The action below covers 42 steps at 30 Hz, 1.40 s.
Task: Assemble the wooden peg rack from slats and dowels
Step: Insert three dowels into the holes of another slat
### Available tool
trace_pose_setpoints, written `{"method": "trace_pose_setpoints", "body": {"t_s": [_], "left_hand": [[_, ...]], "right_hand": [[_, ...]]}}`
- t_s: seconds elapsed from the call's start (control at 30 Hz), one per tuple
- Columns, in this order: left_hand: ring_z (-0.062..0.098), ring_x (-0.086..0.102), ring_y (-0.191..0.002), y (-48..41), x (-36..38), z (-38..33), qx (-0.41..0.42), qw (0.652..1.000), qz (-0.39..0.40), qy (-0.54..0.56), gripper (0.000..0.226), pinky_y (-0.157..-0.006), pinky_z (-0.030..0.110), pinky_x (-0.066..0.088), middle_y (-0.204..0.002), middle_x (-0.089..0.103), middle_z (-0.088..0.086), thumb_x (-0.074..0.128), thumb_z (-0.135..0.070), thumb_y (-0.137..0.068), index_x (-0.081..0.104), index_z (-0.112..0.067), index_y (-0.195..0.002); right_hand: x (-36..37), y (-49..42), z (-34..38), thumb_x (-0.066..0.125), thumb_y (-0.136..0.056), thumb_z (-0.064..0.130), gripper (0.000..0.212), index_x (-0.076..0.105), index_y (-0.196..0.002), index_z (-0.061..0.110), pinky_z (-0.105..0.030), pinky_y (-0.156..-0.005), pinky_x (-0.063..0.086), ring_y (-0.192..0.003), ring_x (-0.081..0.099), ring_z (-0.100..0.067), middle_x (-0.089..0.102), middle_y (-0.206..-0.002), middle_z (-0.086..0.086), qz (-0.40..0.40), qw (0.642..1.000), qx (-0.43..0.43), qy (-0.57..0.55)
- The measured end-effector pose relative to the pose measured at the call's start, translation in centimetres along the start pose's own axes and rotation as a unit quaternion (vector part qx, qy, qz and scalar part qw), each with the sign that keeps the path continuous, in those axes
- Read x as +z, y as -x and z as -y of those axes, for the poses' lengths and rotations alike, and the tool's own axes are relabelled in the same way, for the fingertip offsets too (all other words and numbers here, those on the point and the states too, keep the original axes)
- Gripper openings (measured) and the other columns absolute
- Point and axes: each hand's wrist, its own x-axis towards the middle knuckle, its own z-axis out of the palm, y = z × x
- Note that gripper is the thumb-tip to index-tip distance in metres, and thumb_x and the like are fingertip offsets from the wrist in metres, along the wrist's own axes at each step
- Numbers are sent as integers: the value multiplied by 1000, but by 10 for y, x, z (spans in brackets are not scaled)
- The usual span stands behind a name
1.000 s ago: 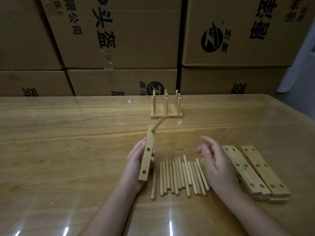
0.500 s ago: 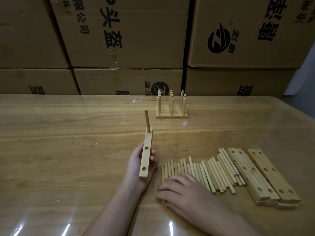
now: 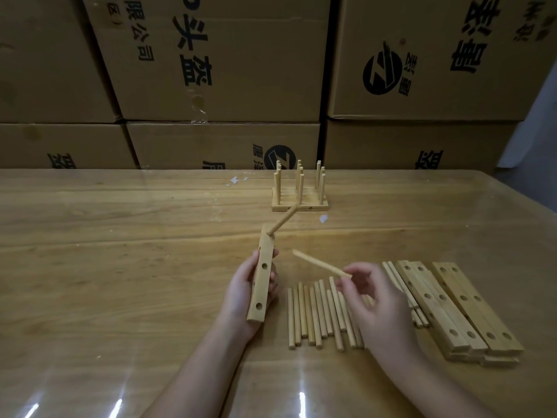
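"Left hand (image 3: 244, 294) is wrapped round the lower half of one slat (image 3: 261, 276), fingers behind, thumb on the near edge, holding it raised off the table (image 3: 120, 267) and nearly on end," the inspector reports. "One seated dowel (image 3: 281, 221) stands out of its far hole at a slant to this view. Two holes on the face below it show empty."

"And the other hand?"

"Right hand (image 3: 379, 306) pinches a second dowel (image 3: 321, 263) by its near end between thumb and forefinger, the remaining fingers loosely curled. That dowel is in the air, its free tip aimed at the slat but apart from it — not yet at a hole."

"Stock?"

"A row of loose dowels (image 3: 316, 315) lies under and beside the right hand; a stack of slats (image 3: 452, 309) sits just to their right. A finished rack (image 3: 300, 191) stands at the far side, before the cardboard boxes (image 3: 211, 70)."

"Your reading of the step?"

"Pegging the first slat — one of three done, by my judgement. The next move calls for bringing the tip square to the middle hole, steadying the slat against the push, and pressing straight in; a skewed entry would likely bind."
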Motion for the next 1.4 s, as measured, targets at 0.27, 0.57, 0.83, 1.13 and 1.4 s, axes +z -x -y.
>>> {"method": "trace_pose_setpoints", "body": {"t_s": [0.27, 0.57, 0.83, 1.13, 1.4], "left_hand": [[10, 53, -54, 4, 2, 2, -2, 998, -23, -60, 39, -50, 22, 46, -60, 57, -2, 61, -45, -77, 72, -13, -96], [10, 57, -55, 9, 5, 0, 22, 994, -9, -108, 35, -50, 22, 49, -65, 61, -1, 63, -40, -77, 66, -14, -99], [6, 52, -48, 8, 5, 2, 72, 987, 19, -143, 16, -44, 19, 44, -57, 55, -4, 61, -35, -80, 66, -20, -79], [4, 51, -48, 9, 5, 4, 86, 979, 47, -180, 17, -45, 18, 43, -58, 57, -7, 61, -38, -79, 68, -22, -78], [4, 53, -50, 12, 7, 4, 88, 975, 59, -196, 21, -48, 17, 45, -60, 59, -8, 57, -34, -83, 62, -15, -88]], "right_hand": [[5, 0, 5, 61, -83, 18, 20, 58, -94, 34, -19, -73, 54, -84, 65, 0, 69, -85, 11, 80, 993, 37, -82], [0, -6, -2, 56, -86, 16, 29, 65, -113, 14, -11, -66, 47, -81, 58, 2, 64, -93, 10, 84, 989, -101, 66], [-8, -8, 0, 65, -81, 5, 30, 67, -110, 9, -22, -61, 52, -74, 61, -11, 66, -89, 0, 85, 966, -174, 173], [-11, -8, 4, 74, -69, -8, 40, 70, -106, 6, -10, -72, 44, -76, 62, -13, 66, -87, -2, 66, 956, -187, 218], [-12, -8, 4, 73, -69, -11, 41, 69, -106, 6, -17, -70, 49, -78, 63, -15, 67, -87, -3, 63, 959, -182, 207]]}}
